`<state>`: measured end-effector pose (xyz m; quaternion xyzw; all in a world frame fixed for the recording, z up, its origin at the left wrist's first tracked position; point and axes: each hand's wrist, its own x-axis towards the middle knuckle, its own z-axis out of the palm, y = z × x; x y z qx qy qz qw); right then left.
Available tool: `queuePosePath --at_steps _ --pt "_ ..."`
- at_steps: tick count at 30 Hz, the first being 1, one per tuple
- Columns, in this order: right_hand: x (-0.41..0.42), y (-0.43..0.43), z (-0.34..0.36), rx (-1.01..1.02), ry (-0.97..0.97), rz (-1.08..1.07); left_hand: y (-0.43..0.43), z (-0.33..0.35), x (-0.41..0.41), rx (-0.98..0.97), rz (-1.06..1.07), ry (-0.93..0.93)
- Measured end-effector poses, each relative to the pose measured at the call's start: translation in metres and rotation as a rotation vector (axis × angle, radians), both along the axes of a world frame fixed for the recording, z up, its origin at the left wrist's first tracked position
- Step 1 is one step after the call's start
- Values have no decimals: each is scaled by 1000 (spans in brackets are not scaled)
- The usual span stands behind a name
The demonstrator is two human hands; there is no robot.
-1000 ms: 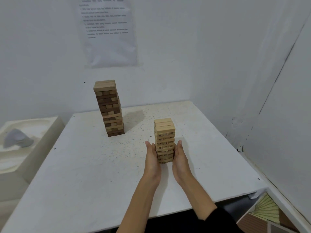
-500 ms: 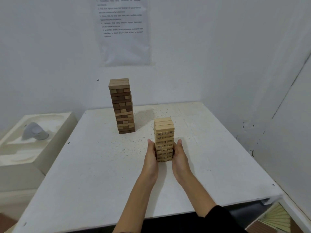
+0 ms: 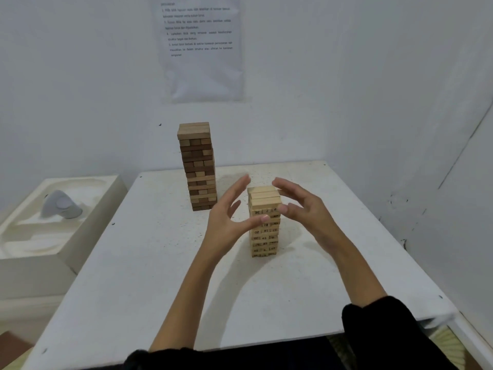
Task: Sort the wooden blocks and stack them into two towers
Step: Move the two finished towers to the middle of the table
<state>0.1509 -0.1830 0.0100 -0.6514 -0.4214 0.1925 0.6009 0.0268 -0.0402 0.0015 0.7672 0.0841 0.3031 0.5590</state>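
Step in hand: by my judgement the person is squaring up the near tower. Both towers are already standing, so the task is looking close to done.
Near tower: the pale wooden block tower with printed numbers (image 3: pixel 265 200) is standing upright on the white speckled table (image 3: pixel 160 263), between the two hands.
Far tower: the taller tower of mixed light and dark brown wooden blocks (image 3: pixel 197 166) is standing further back and left, well apart.
Left hand (image 3: pixel 226 222): it is hovering at the pale tower's left with fingers (image 3: pixel 241 184) spread, thumb reaching across its front, gripping nothing.
Right hand (image 3: pixel 306 212): it is arching beside the top layers, fingers loosely curved and apart.
Contact: blur is hiding it; the thumbs are possibly touching.
Next move: it is calling for light, even pressure from both sides, or a clean withdrawal without brushing the top blocks.
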Motion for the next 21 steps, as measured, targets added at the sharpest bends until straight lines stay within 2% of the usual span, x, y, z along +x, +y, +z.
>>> queuePosePath --at_steps 6,21 --pt "9 2 8 -84 -53 53 1 1 15 9 -8 -3" --pt "14 6 9 -53 -23 41 8 2 15 75 -3 -52"
